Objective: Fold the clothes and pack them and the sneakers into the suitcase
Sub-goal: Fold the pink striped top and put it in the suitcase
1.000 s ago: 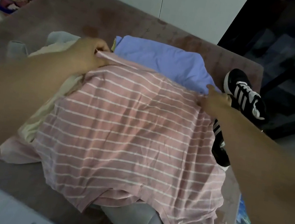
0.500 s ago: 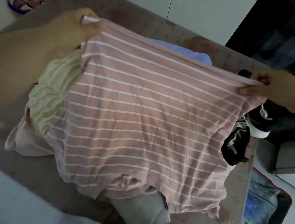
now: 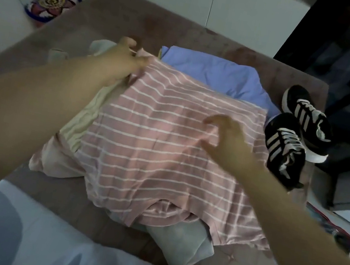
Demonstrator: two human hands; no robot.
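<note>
Pink cotton with thin white stripes lies spread over the top of the clothes heap. The pink striped shirt [image 3: 165, 154] is the garment in hand, laid out flat so that it can be folded. The left hand [image 3: 120, 64] pinches its far left corner, thumb and fingers curled on the edge, seemingly to hold that side taut and in place. The right hand [image 3: 226, 139] grips nothing: its fingers are spread and relaxed over the right middle of the cloth, touching it or just above it — I cannot tell which — probably to smooth creases or find a fold line. The two hands are well apart.

Other clothes lie under and around the shirt: a blue garment [image 3: 214, 74] beyond it, a cream garment [image 3: 83, 116] at its left, and a grey garment [image 3: 178, 242] poking out at the near edge. All rest on the brown bed cover [image 3: 142, 21].

The sneakers [image 3: 284, 144] sit just beside the pile at the right, close together, within reach for later. A sliver of what looks like the suitcase [image 3: 336, 233] shows on the floor at the lower right; its inside is hidden. The task looks to be early, with folding first and packing not yet begun.
</note>
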